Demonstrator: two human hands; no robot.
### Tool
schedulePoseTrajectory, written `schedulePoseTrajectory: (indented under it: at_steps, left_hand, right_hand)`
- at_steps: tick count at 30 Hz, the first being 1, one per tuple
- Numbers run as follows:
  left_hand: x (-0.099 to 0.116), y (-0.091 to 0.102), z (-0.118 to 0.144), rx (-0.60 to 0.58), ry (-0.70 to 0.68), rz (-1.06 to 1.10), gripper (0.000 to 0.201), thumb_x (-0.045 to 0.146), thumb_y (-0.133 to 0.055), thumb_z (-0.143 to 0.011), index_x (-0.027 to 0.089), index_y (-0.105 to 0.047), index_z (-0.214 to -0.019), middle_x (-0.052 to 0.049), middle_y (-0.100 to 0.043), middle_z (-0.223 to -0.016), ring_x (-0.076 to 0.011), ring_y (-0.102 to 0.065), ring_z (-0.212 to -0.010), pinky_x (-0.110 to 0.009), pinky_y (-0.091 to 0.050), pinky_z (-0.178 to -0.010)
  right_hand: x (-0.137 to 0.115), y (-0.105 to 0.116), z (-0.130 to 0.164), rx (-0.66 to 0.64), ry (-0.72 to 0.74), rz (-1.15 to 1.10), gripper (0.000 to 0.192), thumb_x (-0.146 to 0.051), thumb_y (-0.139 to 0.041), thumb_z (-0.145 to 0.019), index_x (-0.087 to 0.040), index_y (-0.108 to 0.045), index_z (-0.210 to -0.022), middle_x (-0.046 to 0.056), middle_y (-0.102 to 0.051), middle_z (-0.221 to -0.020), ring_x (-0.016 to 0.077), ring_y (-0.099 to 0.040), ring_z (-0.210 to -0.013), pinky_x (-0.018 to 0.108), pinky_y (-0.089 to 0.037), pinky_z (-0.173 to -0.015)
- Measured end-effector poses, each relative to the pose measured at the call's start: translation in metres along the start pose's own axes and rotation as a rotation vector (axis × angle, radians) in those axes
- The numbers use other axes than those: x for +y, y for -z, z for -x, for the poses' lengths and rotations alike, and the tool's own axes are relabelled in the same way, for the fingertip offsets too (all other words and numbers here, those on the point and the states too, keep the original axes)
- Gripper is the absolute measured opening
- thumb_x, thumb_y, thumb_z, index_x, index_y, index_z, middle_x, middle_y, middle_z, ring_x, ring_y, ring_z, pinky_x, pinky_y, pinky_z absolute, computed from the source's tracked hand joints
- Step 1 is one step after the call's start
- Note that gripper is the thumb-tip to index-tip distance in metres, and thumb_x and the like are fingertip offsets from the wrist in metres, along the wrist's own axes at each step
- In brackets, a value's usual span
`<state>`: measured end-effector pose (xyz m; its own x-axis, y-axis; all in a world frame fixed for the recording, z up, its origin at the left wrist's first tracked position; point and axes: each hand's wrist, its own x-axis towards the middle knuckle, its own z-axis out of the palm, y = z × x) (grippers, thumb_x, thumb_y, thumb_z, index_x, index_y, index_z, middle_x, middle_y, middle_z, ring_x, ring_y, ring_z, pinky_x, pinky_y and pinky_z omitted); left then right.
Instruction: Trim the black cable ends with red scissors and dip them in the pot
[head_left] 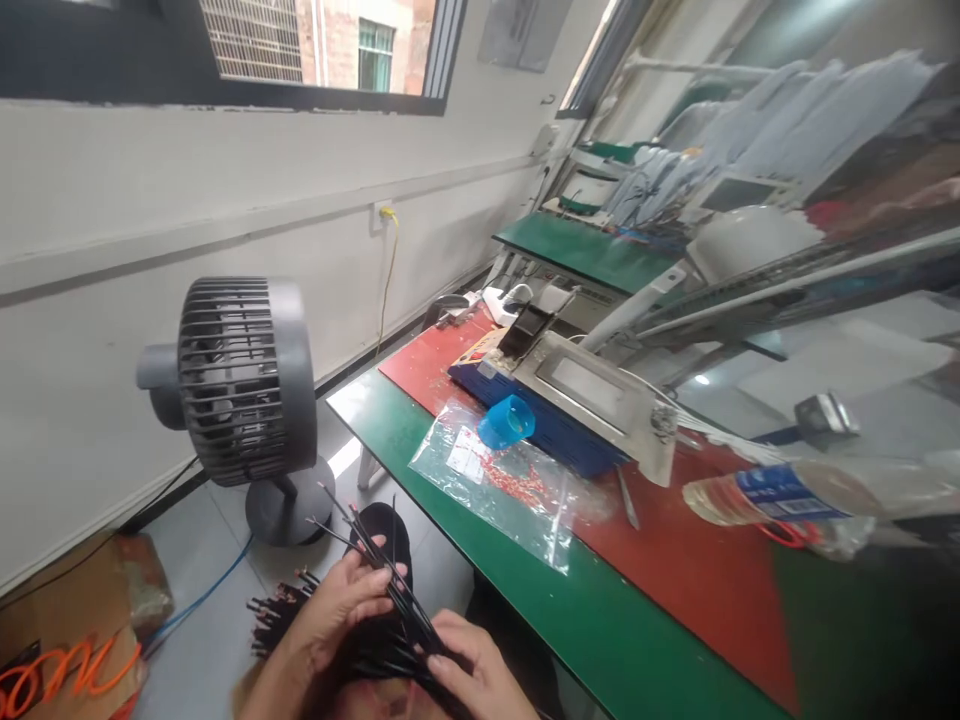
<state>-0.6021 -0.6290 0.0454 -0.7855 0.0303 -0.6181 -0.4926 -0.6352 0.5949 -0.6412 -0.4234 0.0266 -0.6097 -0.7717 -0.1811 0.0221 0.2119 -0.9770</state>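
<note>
wire bundle point(360, 640) cut off below, water bottle point(795, 497) blurred

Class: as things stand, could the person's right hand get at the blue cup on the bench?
Probably not at once: the right hand grips black wires with the left hand. Otherwise the way to the blue cup looks open.

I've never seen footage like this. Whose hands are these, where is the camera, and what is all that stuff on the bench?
There is no machine here: a person wears a camera on the head, looking down at their own hands. The left hand and right hand both grip a bundle of thin black wires. Beside them runs a green workbench with a red mat. On it lie a clear plastic bag, a small blue cup, a blue and grey device and a plastic bottle on its side. A grey fan stands on the floor.
</note>
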Motion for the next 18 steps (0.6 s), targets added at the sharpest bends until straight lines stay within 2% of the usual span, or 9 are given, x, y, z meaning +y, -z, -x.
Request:
schedulePoseTrajectory:
  at_steps: [3,6,9,12,14,16,18]
  left_hand:
    - [0.001,-0.013,-0.006,0.018,-0.029,0.102,0.072,0.028,-0.075,-0.067,0.016,-0.041,-0.130,-0.018,-0.062,-0.115,-0.0283,-0.060,-0.103,-0.037,-0.048,-0.086]
    - [-0.002,-0.021,-0.007,-0.018,-0.082,0.089,0.064,0.027,-0.077,-0.066,0.020,-0.050,-0.124,-0.013,-0.062,-0.112,-0.0293,-0.059,-0.104,-0.039,-0.046,-0.089]
    - [-0.007,-0.027,-0.008,-0.061,-0.127,0.092,0.061,0.025,-0.079,-0.063,0.026,-0.055,-0.119,-0.006,-0.061,-0.102,-0.0265,-0.060,-0.100,-0.038,-0.044,-0.091]
    - [-0.011,-0.034,-0.011,-0.038,-0.184,0.025,0.053,0.026,-0.080,-0.061,0.024,-0.061,-0.111,-0.004,-0.062,-0.091,-0.0230,-0.062,-0.090,-0.032,-0.047,-0.081]
    - [-0.014,-0.041,-0.014,0.001,-0.236,-0.045,0.040,0.028,-0.081,-0.060,0.021,-0.065,-0.096,-0.003,-0.063,-0.083,-0.0201,-0.062,-0.081,-0.029,-0.047,-0.075]
    - [-0.016,-0.049,-0.016,0.028,-0.276,-0.122,0.029,0.030,-0.080,-0.060,0.018,-0.065,-0.082,-0.003,-0.064,-0.077,-0.0171,-0.061,-0.073,-0.026,-0.046,-0.070]
    - [-0.019,-0.058,-0.018,0.055,-0.276,-0.191,0.029,0.032,-0.081,-0.059,0.016,-0.063,-0.075,-0.004,-0.067,-0.071,-0.0154,-0.059,-0.066,-0.025,-0.045,-0.065]
  right_hand:
    - [0.003,0.004,0.002,0.046,0.006,0.030,0.046,-0.055,-0.043,-0.085,-0.016,-0.066,-0.079,0.006,-0.055,-0.079,0.0179,-0.051,-0.075,0.028,-0.037,-0.069]
    - [0.008,0.007,0.003,0.093,-0.003,0.019,0.045,-0.055,-0.043,-0.085,-0.017,-0.066,-0.078,0.005,-0.055,-0.078,0.0187,-0.051,-0.077,0.028,-0.038,-0.071]
    - [0.014,0.011,0.006,0.128,-0.032,-0.022,0.045,-0.056,-0.043,-0.084,-0.018,-0.066,-0.081,0.005,-0.055,-0.079,0.0187,-0.051,-0.076,0.029,-0.039,-0.071]
    - [0.019,0.015,0.010,0.136,-0.052,-0.053,0.045,-0.057,-0.044,-0.083,-0.017,-0.065,-0.081,0.004,-0.054,-0.078,0.0176,-0.050,-0.074,0.028,-0.038,-0.070]
    - [0.021,0.017,0.012,0.116,-0.065,-0.054,0.044,-0.056,-0.045,-0.083,-0.017,-0.065,-0.081,0.003,-0.054,-0.078,0.0172,-0.050,-0.075,0.027,-0.038,-0.069]
    - [0.020,0.020,0.015,0.085,-0.071,-0.014,0.040,-0.052,-0.048,-0.083,-0.017,-0.065,-0.080,0.003,-0.054,-0.078,0.0168,-0.051,-0.075,0.026,-0.038,-0.069]
    - [0.017,0.022,0.019,0.061,-0.055,0.040,0.034,-0.048,-0.050,-0.083,-0.018,-0.066,-0.080,0.003,-0.056,-0.080,0.0172,-0.052,-0.077,0.026,-0.039,-0.070]
